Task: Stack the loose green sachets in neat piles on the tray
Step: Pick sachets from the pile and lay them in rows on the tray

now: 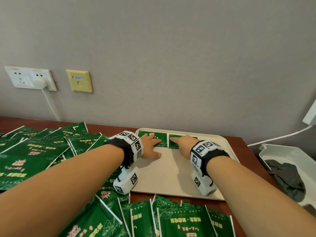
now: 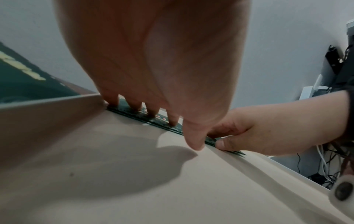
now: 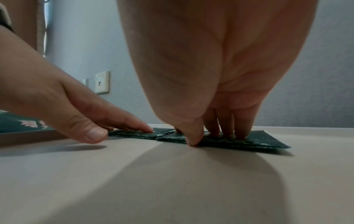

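On the flat beige plastic tray point(image 1: 171, 177), two low piles of green printed sachets lie side by side at its far edge. The left hand point(image 1: 150, 147) presses straight, slightly spread fingers point(image 2: 134, 106) on the left pile point(image 1: 162, 138). The right hand point(image 1: 183, 146) presses straight fingers point(image 3: 226, 125) on the right pile point(image 3: 258, 141), thumb at its near edge. Loose green sachets point(image 1: 34, 151) cover the brown wooden desk point(image 1: 239, 142) left of the tray and in front of it.

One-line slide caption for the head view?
Left hand and right hand press two green sachet piles side by side at the far edge of the tray, loose sachets around.
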### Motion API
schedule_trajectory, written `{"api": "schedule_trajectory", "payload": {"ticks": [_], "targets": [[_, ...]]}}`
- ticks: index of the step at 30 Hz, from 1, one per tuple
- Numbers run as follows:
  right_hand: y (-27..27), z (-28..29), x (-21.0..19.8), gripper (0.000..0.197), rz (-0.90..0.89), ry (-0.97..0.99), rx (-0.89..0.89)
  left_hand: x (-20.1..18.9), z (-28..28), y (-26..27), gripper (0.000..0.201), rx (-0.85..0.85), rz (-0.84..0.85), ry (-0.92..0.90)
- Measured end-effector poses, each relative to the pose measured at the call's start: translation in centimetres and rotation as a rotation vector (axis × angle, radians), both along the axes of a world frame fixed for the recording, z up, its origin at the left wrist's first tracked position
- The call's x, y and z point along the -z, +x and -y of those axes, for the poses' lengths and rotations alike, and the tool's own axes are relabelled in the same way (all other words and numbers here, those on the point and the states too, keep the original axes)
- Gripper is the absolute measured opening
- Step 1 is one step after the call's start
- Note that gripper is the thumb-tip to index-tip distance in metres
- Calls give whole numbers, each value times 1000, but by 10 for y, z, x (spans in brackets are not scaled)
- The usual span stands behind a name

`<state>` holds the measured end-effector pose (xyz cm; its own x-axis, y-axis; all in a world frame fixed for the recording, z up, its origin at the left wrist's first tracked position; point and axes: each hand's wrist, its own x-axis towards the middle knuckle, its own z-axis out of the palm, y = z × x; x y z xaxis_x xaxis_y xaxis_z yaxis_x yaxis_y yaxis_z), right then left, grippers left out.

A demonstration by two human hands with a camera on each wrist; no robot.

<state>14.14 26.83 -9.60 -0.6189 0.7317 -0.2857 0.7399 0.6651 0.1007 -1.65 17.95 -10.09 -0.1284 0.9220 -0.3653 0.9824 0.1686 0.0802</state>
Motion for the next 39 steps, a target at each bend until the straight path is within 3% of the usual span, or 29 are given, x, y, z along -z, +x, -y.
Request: {"api": "schedule_trajectory", "payload": {"ticks": [15, 24, 29, 32, 39], "targets": [[9, -5, 3, 74, -65, 2, 25, -5, 12, 0, 70, -29, 73, 115], [34, 57, -63, 32, -294, -119, -19, -64, 54, 9, 34, -33, 168, 175], [58, 126, -58, 11, -429, -357, -60, -75, 103, 38, 18, 81, 199, 74], [72, 157, -42, 21, -417, -437, -68, -70, 135, 49, 22, 137, 183, -42], [105, 179, -11, 67, -354, -392, 39, -46, 188, 54, 38, 136, 193, -159]]}}
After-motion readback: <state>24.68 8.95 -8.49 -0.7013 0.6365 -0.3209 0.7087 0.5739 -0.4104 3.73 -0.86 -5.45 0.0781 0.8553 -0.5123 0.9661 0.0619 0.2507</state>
